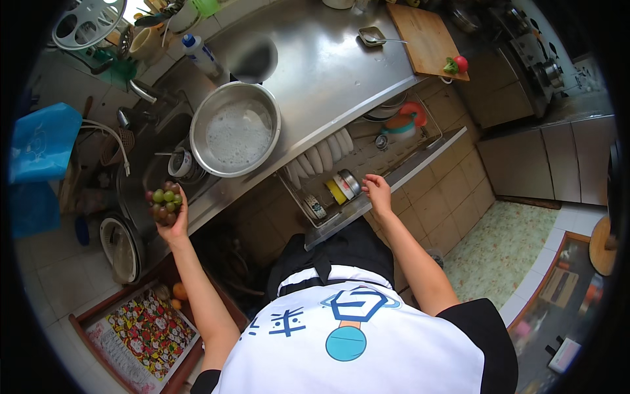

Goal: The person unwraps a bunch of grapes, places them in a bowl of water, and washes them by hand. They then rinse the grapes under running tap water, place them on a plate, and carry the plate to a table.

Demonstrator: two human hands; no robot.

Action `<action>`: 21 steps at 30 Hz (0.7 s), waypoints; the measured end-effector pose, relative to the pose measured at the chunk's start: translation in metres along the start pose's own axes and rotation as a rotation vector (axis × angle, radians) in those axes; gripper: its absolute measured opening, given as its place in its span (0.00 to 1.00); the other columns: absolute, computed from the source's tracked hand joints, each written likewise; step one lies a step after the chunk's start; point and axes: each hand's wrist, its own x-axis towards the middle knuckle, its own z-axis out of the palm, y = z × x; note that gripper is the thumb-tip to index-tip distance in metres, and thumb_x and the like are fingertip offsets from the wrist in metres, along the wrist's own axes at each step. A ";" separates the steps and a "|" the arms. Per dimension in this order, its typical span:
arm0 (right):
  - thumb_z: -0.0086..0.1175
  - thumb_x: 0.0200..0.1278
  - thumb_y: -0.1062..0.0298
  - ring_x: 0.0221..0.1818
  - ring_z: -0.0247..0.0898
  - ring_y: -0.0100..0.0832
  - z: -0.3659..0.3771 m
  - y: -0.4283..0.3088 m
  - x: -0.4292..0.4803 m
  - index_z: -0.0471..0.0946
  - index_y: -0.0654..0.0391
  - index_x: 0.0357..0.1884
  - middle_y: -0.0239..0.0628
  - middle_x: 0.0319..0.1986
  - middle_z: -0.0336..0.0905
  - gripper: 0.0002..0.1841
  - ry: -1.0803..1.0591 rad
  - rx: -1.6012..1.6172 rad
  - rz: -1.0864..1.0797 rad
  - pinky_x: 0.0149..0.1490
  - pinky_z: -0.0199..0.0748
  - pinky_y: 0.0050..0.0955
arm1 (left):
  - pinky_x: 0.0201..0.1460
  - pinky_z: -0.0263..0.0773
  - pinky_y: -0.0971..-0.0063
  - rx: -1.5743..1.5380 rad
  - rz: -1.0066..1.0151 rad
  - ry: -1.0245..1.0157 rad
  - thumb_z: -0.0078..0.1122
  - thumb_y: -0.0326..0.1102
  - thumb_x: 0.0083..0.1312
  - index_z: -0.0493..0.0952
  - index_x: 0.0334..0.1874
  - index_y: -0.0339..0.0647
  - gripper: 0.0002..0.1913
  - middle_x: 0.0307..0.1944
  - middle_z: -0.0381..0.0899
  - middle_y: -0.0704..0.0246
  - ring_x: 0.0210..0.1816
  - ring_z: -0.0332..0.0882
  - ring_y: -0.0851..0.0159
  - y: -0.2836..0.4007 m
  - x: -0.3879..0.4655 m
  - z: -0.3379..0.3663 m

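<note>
My left hand (pixel 175 224) holds a bunch of green and reddish grapes (pixel 165 203) over the front edge of the sink (pixel 125 184). To the right of the grapes, a round metal basin (pixel 275 140) with foamy water rests partly over the sink and the steel counter (pixel 320 64). My right hand (pixel 378 192) hovers over the open dish drawer (pixel 359 216), fingers bent, with nothing visible in it. Close to its fingertips lie a metal bowl (pixel 349 181) and a yellow container (pixel 335 192). White plates (pixel 320 155) stand in a row in the drawer.
A wooden cutting board (pixel 425 37) bears a red round item (pixel 460 64) and a broccoli piece (pixel 450 65). A small dish (pixel 370 34) with a spoon is beside it. Bowls (pixel 180 162) sit in the sink under the faucet (pixel 142 92). The drawer juts out before my body.
</note>
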 end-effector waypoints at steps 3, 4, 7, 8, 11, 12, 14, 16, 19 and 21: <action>0.51 0.63 0.73 0.37 0.74 0.24 0.035 0.000 0.011 0.75 0.63 0.49 0.35 0.38 0.79 0.13 -0.100 0.044 0.029 0.44 0.72 0.23 | 0.69 0.57 0.47 -0.011 -0.009 0.038 0.50 0.38 0.65 0.81 0.45 0.44 0.12 0.50 0.79 0.65 0.60 0.69 0.52 -0.001 -0.001 -0.001; 0.52 0.62 0.72 0.37 0.74 0.25 0.043 0.004 0.017 0.76 0.63 0.49 0.36 0.37 0.79 0.14 -0.123 -0.006 0.033 0.44 0.72 0.24 | 0.69 0.56 0.46 -0.016 -0.005 0.049 0.50 0.38 0.65 0.80 0.45 0.44 0.13 0.50 0.78 0.65 0.60 0.69 0.52 -0.005 -0.002 0.000; 0.54 0.59 0.69 0.38 0.76 0.29 0.064 0.015 0.029 0.77 0.62 0.47 0.38 0.37 0.81 0.15 -0.175 -0.121 0.012 0.46 0.72 0.27 | 0.70 0.56 0.46 -0.038 0.020 0.077 0.49 0.39 0.66 0.79 0.47 0.43 0.14 0.52 0.77 0.64 0.60 0.68 0.52 -0.014 -0.006 0.005; 0.55 0.58 0.68 0.39 0.77 0.30 0.072 0.019 0.032 0.78 0.61 0.47 0.39 0.37 0.81 0.15 -0.190 -0.153 0.000 0.47 0.72 0.28 | 0.70 0.56 0.46 -0.046 0.030 0.083 0.49 0.39 0.66 0.78 0.48 0.43 0.14 0.53 0.76 0.64 0.60 0.68 0.52 -0.016 -0.007 0.006; 0.56 0.57 0.66 0.42 0.78 0.34 0.101 0.029 0.035 0.80 0.61 0.45 0.41 0.38 0.82 0.15 -0.294 -0.229 0.029 0.49 0.73 0.29 | 0.70 0.55 0.44 -0.088 0.055 0.104 0.48 0.40 0.66 0.77 0.51 0.41 0.16 0.54 0.75 0.62 0.61 0.67 0.51 -0.010 -0.008 -0.002; 0.57 0.56 0.63 0.44 0.78 0.37 0.111 0.012 0.023 0.80 0.61 0.44 0.44 0.40 0.82 0.16 -0.322 -0.284 -0.025 0.50 0.73 0.31 | 0.70 0.55 0.44 -0.116 0.051 0.123 0.48 0.40 0.66 0.76 0.51 0.40 0.16 0.55 0.75 0.62 0.61 0.67 0.50 -0.011 -0.008 -0.003; 0.58 0.55 0.59 0.49 0.77 0.45 0.136 0.023 0.026 0.80 0.59 0.46 0.48 0.44 0.81 0.19 -0.376 -0.439 -0.026 0.53 0.73 0.37 | 0.69 0.57 0.45 -0.165 0.057 0.145 0.50 0.38 0.64 0.74 0.53 0.38 0.18 0.55 0.73 0.59 0.61 0.66 0.49 -0.016 -0.011 -0.003; 0.57 0.55 0.58 0.51 0.75 0.49 0.160 0.022 0.025 0.79 0.56 0.49 0.48 0.46 0.80 0.20 -0.377 -0.597 -0.012 0.55 0.72 0.41 | 0.68 0.59 0.46 -0.184 0.069 0.148 0.53 0.35 0.61 0.71 0.55 0.36 0.20 0.55 0.70 0.57 0.61 0.64 0.48 -0.031 -0.015 0.003; 0.55 0.56 0.60 0.52 0.74 0.50 0.192 0.041 0.038 0.77 0.55 0.53 0.49 0.47 0.79 0.21 -0.318 -0.715 0.028 0.56 0.71 0.42 | 0.68 0.60 0.46 -0.189 0.070 0.161 0.54 0.33 0.60 0.71 0.54 0.35 0.19 0.54 0.70 0.57 0.61 0.64 0.49 -0.043 -0.021 0.011; 0.55 0.56 0.61 0.53 0.73 0.51 0.206 0.050 0.051 0.76 0.56 0.55 0.50 0.49 0.78 0.23 -0.310 -0.775 0.095 0.56 0.71 0.42 | 0.68 0.59 0.46 -0.216 0.065 0.161 0.54 0.34 0.61 0.72 0.53 0.36 0.18 0.53 0.71 0.59 0.61 0.64 0.50 -0.051 -0.026 0.014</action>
